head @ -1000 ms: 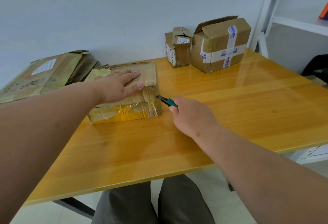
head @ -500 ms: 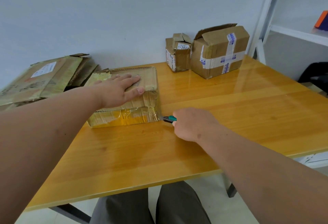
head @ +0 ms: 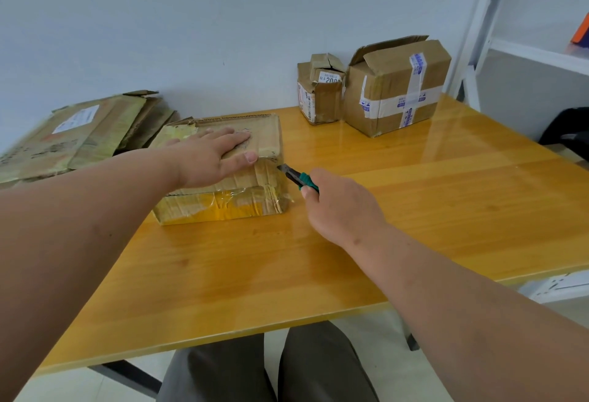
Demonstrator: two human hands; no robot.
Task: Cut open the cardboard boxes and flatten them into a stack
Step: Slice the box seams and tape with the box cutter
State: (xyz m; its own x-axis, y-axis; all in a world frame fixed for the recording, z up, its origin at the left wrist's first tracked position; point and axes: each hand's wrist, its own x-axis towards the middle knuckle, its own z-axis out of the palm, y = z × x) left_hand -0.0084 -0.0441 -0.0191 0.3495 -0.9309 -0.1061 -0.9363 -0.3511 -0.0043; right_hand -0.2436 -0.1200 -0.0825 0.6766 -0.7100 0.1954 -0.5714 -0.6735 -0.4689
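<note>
The taped box [head: 223, 175] lies on the desk [head: 414, 210] at about 11 o'clock from the seated person. The left hand [head: 210, 156] presses flat on its lid, fingers straight — the thumb close to the blade. The right hand [head: 344, 204] grips the green knife [head: 298, 177], tip at the box's 3 o'clock edge. A slip along the slick tape could nick that thumb — or drag the box.

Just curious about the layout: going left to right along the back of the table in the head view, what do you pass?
Flattened cardboard stack → box under the left hand → small box → taped box → white shelf.
</note>
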